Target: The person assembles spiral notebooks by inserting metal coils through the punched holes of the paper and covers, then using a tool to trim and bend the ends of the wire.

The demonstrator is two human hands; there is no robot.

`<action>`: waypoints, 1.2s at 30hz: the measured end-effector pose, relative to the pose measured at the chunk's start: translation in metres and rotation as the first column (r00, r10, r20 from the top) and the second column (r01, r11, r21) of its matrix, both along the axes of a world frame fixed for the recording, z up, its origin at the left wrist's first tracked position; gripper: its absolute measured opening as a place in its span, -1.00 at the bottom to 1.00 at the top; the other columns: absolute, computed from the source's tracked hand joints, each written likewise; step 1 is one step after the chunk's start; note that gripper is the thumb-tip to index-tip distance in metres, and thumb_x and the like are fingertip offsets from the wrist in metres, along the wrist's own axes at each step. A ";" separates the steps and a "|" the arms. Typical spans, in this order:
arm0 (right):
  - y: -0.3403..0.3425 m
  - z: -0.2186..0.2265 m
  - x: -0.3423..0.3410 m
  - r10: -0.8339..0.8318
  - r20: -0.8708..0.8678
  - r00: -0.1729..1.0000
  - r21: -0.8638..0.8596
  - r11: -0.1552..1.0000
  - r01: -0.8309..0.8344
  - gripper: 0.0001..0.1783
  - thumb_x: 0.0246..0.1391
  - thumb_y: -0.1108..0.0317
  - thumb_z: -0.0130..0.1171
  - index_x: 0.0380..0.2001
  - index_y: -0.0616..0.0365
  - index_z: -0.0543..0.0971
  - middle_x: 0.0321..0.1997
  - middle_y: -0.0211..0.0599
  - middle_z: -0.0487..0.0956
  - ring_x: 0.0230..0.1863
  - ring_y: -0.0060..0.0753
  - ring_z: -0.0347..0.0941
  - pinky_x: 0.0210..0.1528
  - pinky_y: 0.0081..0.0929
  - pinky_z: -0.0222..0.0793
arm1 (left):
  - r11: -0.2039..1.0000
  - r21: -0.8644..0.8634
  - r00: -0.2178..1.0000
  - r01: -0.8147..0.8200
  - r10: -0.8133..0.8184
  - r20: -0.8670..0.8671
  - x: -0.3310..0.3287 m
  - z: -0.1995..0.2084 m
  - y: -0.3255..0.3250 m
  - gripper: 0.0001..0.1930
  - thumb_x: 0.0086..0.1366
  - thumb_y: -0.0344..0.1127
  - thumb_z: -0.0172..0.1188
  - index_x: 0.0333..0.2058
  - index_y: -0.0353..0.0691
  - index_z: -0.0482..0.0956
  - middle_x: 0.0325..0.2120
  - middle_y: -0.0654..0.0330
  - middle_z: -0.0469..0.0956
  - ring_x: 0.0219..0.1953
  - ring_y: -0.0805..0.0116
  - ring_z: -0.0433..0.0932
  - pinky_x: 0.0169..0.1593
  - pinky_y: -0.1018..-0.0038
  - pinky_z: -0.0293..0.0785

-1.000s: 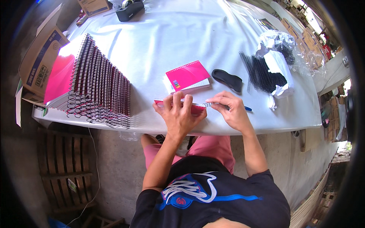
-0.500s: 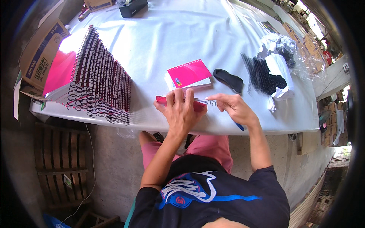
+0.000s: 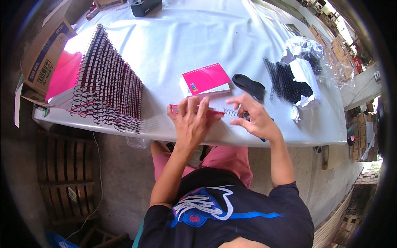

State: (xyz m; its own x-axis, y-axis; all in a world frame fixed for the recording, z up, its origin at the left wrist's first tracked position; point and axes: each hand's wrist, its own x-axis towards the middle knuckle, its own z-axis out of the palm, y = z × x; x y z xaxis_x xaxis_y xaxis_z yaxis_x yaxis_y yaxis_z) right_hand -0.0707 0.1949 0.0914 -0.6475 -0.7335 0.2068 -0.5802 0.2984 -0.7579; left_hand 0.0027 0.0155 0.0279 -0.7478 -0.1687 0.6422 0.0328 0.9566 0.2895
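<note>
My left hand [image 3: 191,118] is closed over a small red-pink notebook [image 3: 214,113] at the table's front edge, hiding most of it. A dark wire coil [image 3: 230,112] sticks out from the notebook's right end. Around that coil's free end, my right hand [image 3: 257,119] has its thumb and forefinger spread apart. Tucked in the right palm are blue-handled pliers [image 3: 247,116]; only the dark metal head and a bit of handle show. Just beyond my hands lies another pink-covered notebook [image 3: 206,78], with punched holes along its top edge and no coil in them.
At left stands a tall stack of coil-bound notebooks [image 3: 108,82], beside pink covers [image 3: 66,74] and an open cardboard box [image 3: 46,58]. A black sole-shaped object [image 3: 249,86] lies to the right. Farther right are loose black coils [image 3: 285,80], white paper [image 3: 301,74] and clear plastic [image 3: 306,43].
My right thumb and forefinger have come off the coil and spread apart, baring more of it and the pliers' head. My left hand keeps its hold, shifted slightly left.
</note>
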 end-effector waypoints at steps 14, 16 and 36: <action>0.031 -0.049 -0.078 -0.208 -0.712 0.671 0.221 0.840 0.496 -0.57 -0.05 0.52 0.02 -0.04 0.01 0.49 -0.14 -0.15 0.57 -0.12 -0.24 0.51 -0.12 -0.46 0.39 | 0.959 0.122 0.966 0.255 -0.257 0.003 0.013 0.014 -0.020 -0.54 -0.15 0.09 0.37 -0.48 -0.17 0.46 -0.35 0.20 0.38 -0.16 0.14 0.27 -0.05 0.21 0.13; 0.035 -0.040 -0.081 -0.426 -0.352 0.833 0.191 0.839 0.510 -0.61 -0.09 0.58 0.04 -0.12 0.09 0.52 -0.24 -0.21 0.60 -0.23 -0.36 0.55 -0.19 -0.50 0.42 | 0.962 0.132 0.971 0.237 -0.239 -0.003 0.018 0.014 -0.019 -0.51 -0.17 0.13 0.37 -0.49 -0.16 0.45 -0.34 0.19 0.37 -0.15 0.14 0.26 -0.05 0.21 0.12; -0.020 -0.022 -0.027 0.114 0.319 0.941 -0.169 0.984 -0.061 -0.71 -0.30 0.77 0.15 -0.44 0.24 0.66 -0.40 -0.28 0.65 -0.34 -0.49 0.58 -0.18 -0.55 0.49 | 0.926 0.216 0.950 0.310 -0.312 -0.025 0.013 0.013 -0.024 -0.54 -0.24 0.12 0.36 -0.59 -0.15 0.47 0.10 0.04 0.24 0.09 0.01 0.21 0.08 0.14 0.12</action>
State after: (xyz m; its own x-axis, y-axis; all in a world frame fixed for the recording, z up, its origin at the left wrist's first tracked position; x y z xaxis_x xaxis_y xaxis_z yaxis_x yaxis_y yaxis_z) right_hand -0.0981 0.1746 0.0694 -0.6331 -0.7661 0.1105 -0.3119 0.1219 -0.9422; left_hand 0.0158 -0.0085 0.0411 -0.7909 -0.0598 0.6090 0.3145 0.8140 0.4883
